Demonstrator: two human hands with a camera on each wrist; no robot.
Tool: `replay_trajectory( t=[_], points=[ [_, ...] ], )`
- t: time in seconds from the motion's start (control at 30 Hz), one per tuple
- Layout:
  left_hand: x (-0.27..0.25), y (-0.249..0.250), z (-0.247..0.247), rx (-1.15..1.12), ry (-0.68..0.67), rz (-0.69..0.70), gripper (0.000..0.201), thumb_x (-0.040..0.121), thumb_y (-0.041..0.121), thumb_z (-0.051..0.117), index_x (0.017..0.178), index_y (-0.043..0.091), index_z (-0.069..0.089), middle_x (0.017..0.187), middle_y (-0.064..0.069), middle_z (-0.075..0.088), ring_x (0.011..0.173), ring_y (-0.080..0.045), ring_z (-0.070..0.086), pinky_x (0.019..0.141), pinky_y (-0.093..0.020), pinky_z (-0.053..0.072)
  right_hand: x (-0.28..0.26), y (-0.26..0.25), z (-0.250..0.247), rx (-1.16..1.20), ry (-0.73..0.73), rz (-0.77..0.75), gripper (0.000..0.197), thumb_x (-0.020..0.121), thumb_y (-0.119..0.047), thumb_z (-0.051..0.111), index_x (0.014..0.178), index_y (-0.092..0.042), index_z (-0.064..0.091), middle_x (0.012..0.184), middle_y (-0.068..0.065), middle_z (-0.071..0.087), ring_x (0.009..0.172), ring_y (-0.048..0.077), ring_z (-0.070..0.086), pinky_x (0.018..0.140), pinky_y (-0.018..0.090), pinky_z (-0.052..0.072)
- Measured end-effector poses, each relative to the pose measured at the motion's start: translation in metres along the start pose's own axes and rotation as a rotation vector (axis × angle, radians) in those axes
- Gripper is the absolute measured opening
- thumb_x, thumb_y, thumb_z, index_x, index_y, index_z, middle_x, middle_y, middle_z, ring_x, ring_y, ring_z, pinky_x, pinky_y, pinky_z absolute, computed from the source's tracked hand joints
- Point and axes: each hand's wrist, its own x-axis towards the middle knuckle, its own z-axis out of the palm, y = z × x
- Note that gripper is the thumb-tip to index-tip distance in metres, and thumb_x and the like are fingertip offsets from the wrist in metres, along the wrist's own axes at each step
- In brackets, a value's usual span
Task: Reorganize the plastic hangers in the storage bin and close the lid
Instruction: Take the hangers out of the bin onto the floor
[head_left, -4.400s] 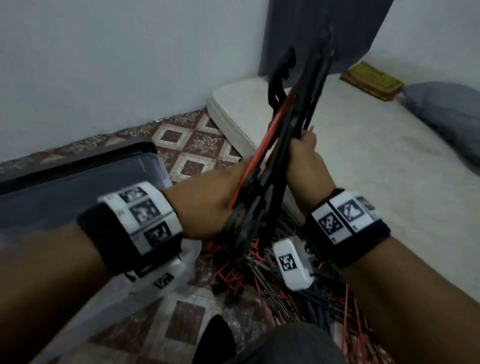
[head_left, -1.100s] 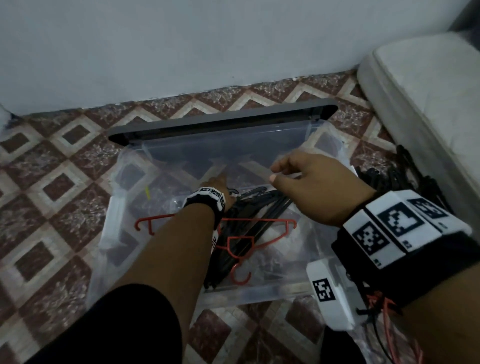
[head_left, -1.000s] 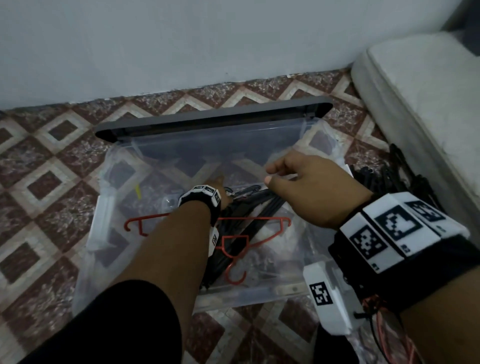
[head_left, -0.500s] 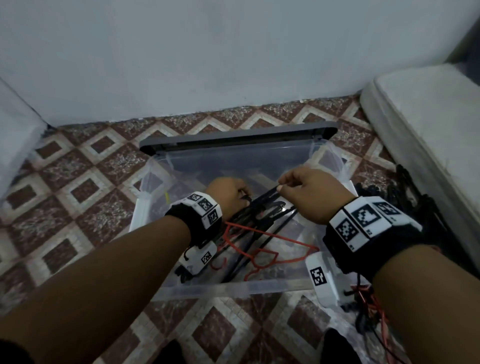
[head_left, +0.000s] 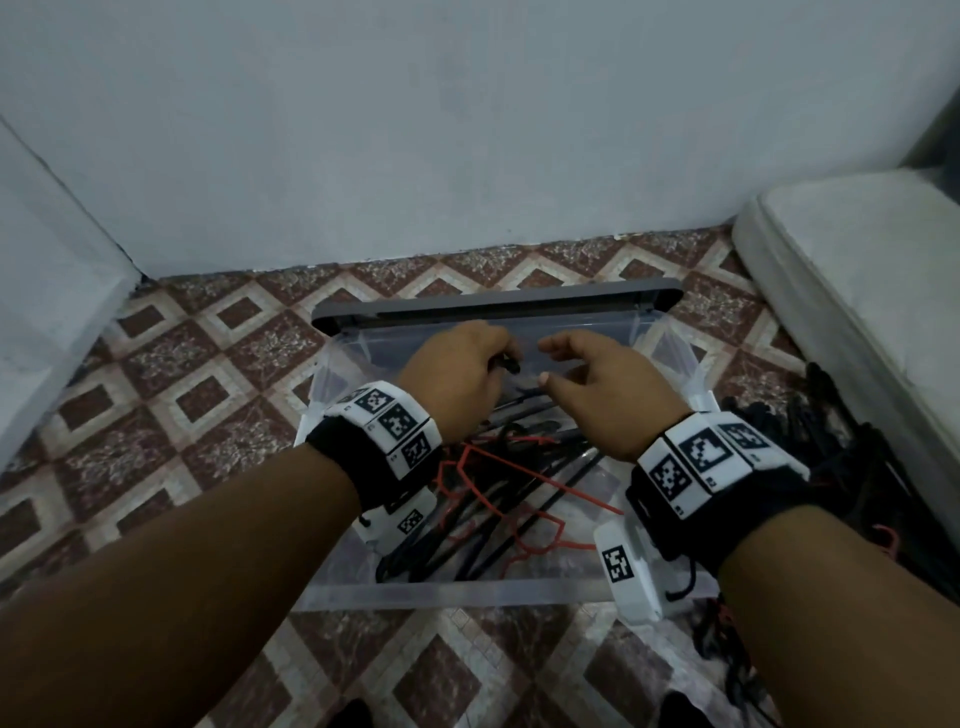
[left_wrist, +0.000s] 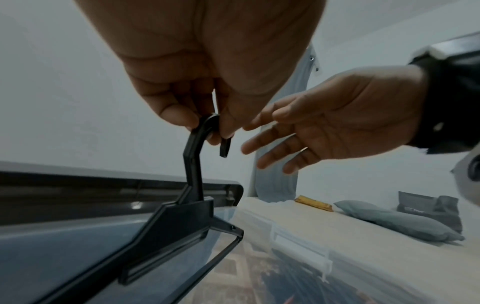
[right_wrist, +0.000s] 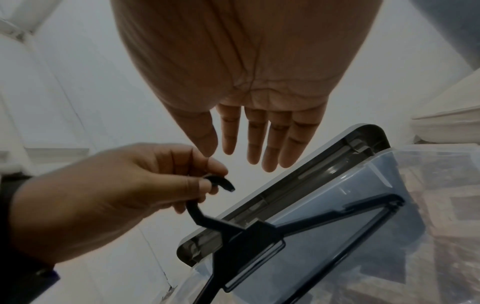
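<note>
The head view looks down from above, while both wrist views look up, close, sharing the black hanger (left_wrist: 192, 207).

Black hanger (left_wrist: 182, 222) matt plastic; storage bin (head_left: 670, 358) clear glossy plastic; floor (head_left: 208, 395) speckled tile.

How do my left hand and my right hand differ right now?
The left hand pinches the hook of a black hanger; the right hand holds nothing. The left hand's fingers are curled, the right hand's are straight and spread. Both hands are above the clear storage bin, and both wrists wear marker bands.
</note>
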Motion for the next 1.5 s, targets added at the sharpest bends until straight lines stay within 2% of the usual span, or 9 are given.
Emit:
replay_trajectory(
  t=[0.27, 0.53, 0.73, 0.87, 1.03, 1.17, 1.27, 1.37, 1.5],
  points=[
    [-0.005, 0.022, -0.021, -0.121, 0.075, 0.119, 0.015, 0.087, 0.019, 0.067, 0.1, 0.023, 0.062, 0.088, 0.011, 0.063, 0.068, -0.001, 0.05, 0.061, -0.007, 0.035, -0.002, -0.007, -0.002, -0.005, 0.016, -0.106, 0.028, 0.094, -0.024, 0.059, 0.121, -0.028, 0.063, 0.11, -0.007, 0.07, 0.099, 0.012, 0.065, 0.084, 0.03, 0.051],
    [0.004, -0.031, -0.001, -0.18, 0.059, -0.273, 0.025, 0.097, 0.04, 0.051, 0.087, 0.019, 0.059, 0.081, -0.001, 0.067, 0.076, -0.019, 0.063, 0.071, -0.038, 0.053, 0.0, -0.002, -0.001, 0.003, 0.037, -0.033, 0.031, 0.094, -0.019, 0.061, 0.12, -0.035, 0.061, 0.114, -0.006, 0.066, 0.101, 0.012, 0.063, 0.085, 0.026, 0.05],
    [-0.001, -0.097, 0.051, 0.108, -0.343, -0.465, 0.023, 0.095, 0.03, 0.051, 0.091, 0.01, 0.061, 0.094, -0.012, 0.066, 0.09, -0.031, 0.061, 0.075, -0.031, 0.046, 0.004, 0.004, -0.001, -0.076, 0.039, -0.041, 0.033, 0.095, -0.012, 0.054, 0.119, -0.033, 0.064, 0.124, -0.003, 0.062, 0.106, 0.016, 0.061, 0.092, 0.031, 0.051],
    [0.005, -0.127, 0.091, 0.15, -0.555, -0.518, 0.029, 0.094, 0.033, 0.052, 0.105, 0.009, 0.064, 0.107, -0.013, 0.065, 0.095, -0.031, 0.061, 0.079, -0.033, 0.048, 0.009, 0.009, 0.001, -0.075, 0.119, -0.016, 0.028, 0.097, -0.017, 0.055, 0.119, -0.03, 0.065, 0.126, -0.004, 0.062, 0.108, 0.014, 0.06, 0.088, 0.021, 0.045],
    [0.013, -0.147, 0.14, 0.167, -0.662, -0.431, 0.02, 0.088, 0.045, 0.05, 0.08, 0.027, 0.051, 0.095, -0.006, 0.065, 0.076, -0.024, 0.059, 0.071, -0.031, 0.047, 0.011, 0.005, -0.001, -0.057, 0.205, -0.028, 0.029, 0.095, -0.018, 0.055, 0.118, -0.033, 0.065, 0.122, -0.008, 0.065, 0.106, 0.01, 0.06, 0.081, 0.016, 0.039],
    [0.033, -0.155, 0.176, 0.165, -0.624, -0.428, 0.043, 0.088, 0.047, 0.049, 0.118, 0.018, 0.056, 0.124, -0.014, 0.06, 0.103, -0.034, 0.061, 0.091, -0.044, 0.051, 0.01, 0.009, -0.004, -0.048, 0.23, -0.034, 0.028, 0.095, -0.019, 0.056, 0.118, -0.034, 0.064, 0.121, -0.01, 0.064, 0.106, 0.006, 0.06, 0.072, 0.002, 0.036],
    [0.044, -0.156, 0.199, 0.129, -0.613, -0.48, 0.074, 0.087, 0.047, 0.054, 0.151, 0.019, 0.029, 0.151, -0.013, 0.038, 0.129, -0.036, 0.047, 0.107, -0.044, 0.042, 0.011, 0.013, -0.005, -0.027, 0.269, -0.025, 0.028, 0.094, -0.019, 0.059, 0.117, -0.033, 0.066, 0.116, -0.011, 0.066, 0.102, 0.004, 0.06, 0.071, -0.006, 0.034],
    [0.045, -0.159, 0.214, 0.078, -0.617, -0.542, 0.088, 0.084, 0.047, 0.057, 0.155, 0.022, 0.013, 0.154, -0.012, 0.036, 0.132, -0.035, 0.045, 0.107, -0.044, 0.041, 0.012, 0.016, -0.003, -0.025, 0.261, -0.031, 0.028, 0.093, -0.017, 0.059, 0.116, -0.031, 0.066, 0.114, -0.012, 0.066, 0.099, 0.0, 0.058, 0.071, -0.01, 0.031],
    [0.043, -0.152, 0.21, 0.082, -0.574, -0.424, 0.049, 0.086, 0.049, 0.058, 0.125, 0.02, 0.053, 0.13, -0.013, 0.058, 0.111, -0.033, 0.058, 0.094, -0.038, 0.048, 0.014, 0.018, -0.001, -0.026, 0.243, -0.006, 0.028, 0.095, -0.017, 0.058, 0.117, -0.032, 0.065, 0.116, -0.012, 0.067, 0.102, 0.002, 0.061, 0.071, -0.008, 0.035]
  ],
)
